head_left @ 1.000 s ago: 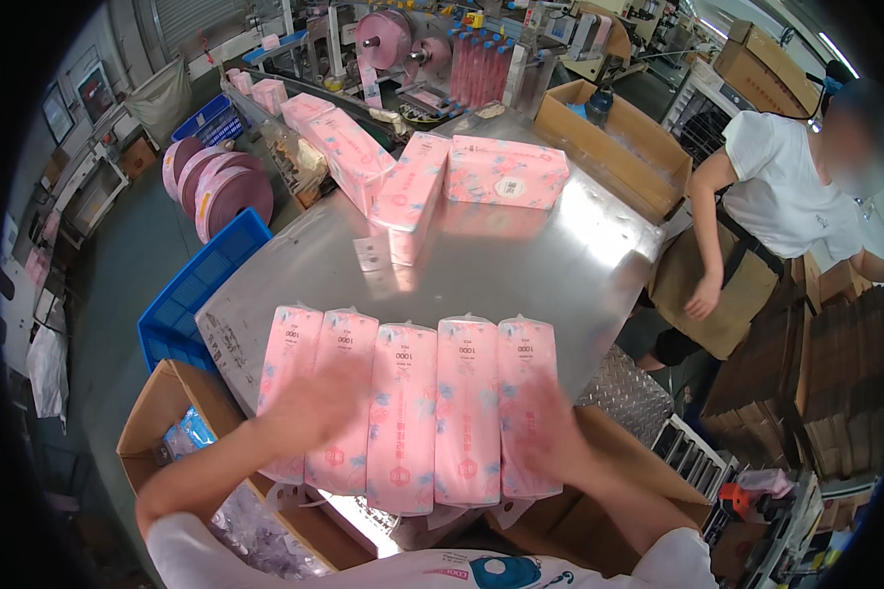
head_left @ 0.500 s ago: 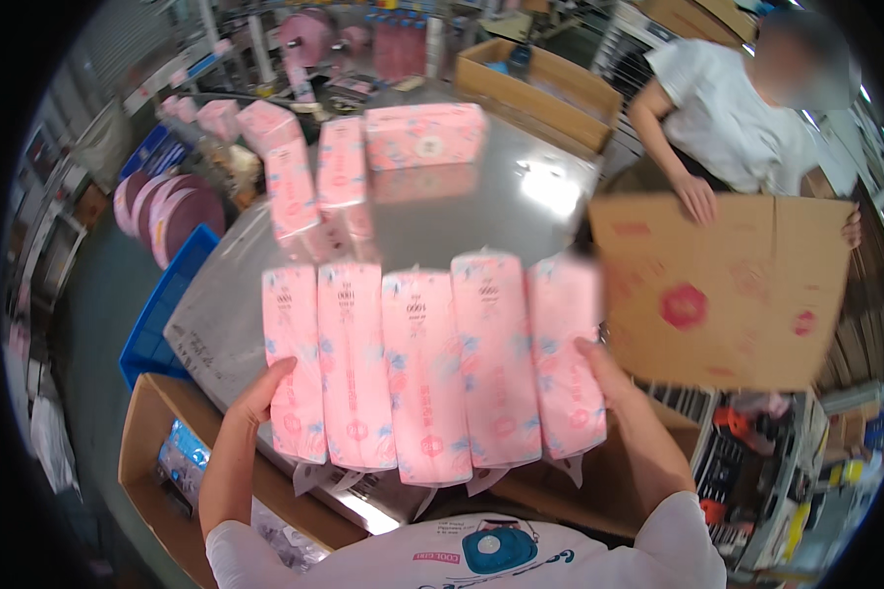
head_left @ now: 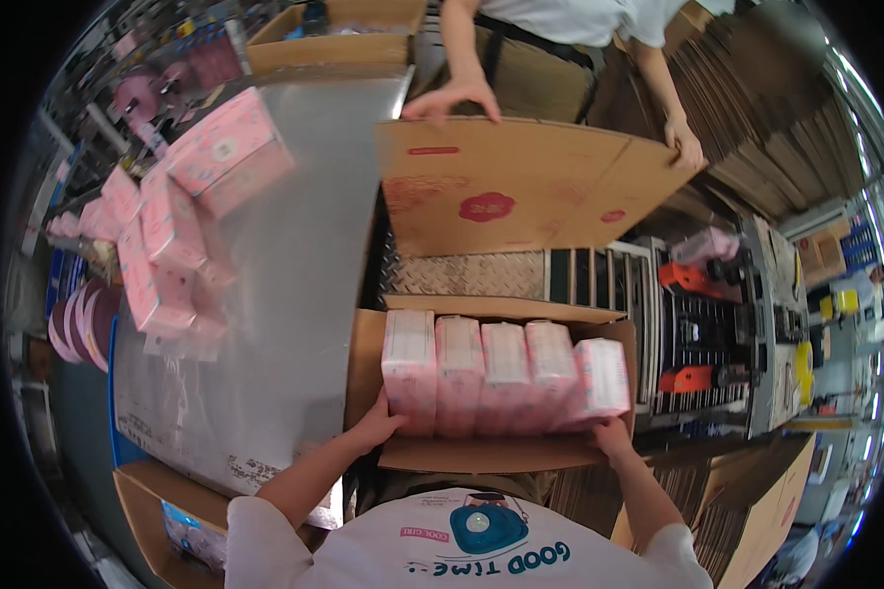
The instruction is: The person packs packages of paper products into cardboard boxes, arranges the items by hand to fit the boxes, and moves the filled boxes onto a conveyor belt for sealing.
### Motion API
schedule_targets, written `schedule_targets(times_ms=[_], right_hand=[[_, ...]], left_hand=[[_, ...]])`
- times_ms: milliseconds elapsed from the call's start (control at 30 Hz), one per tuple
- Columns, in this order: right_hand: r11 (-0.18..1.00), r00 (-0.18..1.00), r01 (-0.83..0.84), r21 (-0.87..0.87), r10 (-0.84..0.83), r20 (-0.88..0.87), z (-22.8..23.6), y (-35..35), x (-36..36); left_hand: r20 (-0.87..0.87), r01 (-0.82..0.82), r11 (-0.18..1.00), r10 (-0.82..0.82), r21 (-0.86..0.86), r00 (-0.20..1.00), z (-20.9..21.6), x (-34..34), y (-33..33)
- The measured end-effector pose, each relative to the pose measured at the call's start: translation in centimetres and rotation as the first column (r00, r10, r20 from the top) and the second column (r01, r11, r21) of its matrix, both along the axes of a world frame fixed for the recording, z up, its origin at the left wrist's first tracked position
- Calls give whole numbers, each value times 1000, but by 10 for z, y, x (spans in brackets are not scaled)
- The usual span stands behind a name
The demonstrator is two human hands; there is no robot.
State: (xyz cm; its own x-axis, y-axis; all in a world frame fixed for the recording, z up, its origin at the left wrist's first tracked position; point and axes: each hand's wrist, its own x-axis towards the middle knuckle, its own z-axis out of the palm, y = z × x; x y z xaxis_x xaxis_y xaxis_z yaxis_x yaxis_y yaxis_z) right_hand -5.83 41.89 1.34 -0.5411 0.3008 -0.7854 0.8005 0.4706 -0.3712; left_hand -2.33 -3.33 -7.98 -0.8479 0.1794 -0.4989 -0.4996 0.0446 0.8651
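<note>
A row of several pink soft-pack tissues [head_left: 506, 378] stands on end inside an open cardboard carton [head_left: 491, 454] in front of me. My left hand [head_left: 378, 422] presses against the left end of the row. At the right end my right hand [head_left: 612, 436] grips the lower near corner of the last pack, which leans a little. Between them the two hands squeeze the row together. The packs' pale upper ends show; their lower parts are hidden in the carton.
Across from me a co-worker holds a flattened cardboard box [head_left: 521, 187] upright. More pink packs [head_left: 172, 236] lie on the metal table [head_left: 285, 255] at left. A roller conveyor [head_left: 599, 270] with orange-and-black machinery [head_left: 692, 329] lies right. Stacked cardboard [head_left: 746, 167] stands behind.
Both hands have carried the row of packs from over the metal table rightward and down into the carton. The view has turned right. The co-worker's cardboard sheet is now straight ahead.
</note>
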Motion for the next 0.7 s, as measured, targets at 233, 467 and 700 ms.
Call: schedule_targets(times_ms=[233,467,700], right_hand=[[932,806,-330,150,361,-469,4,-3,-36],[573,594,-687,447,797,-109,-79,-96,-105],[463,485,-838,288,875,3,-163,-111,-197]], left_hand=[[-310,222,811,-438,-541,844,62,-46,26],[-199,106,340,-745,-935,637,-16,-95,62],[76,479,409,-694,-776,716,-87,-194,60]])
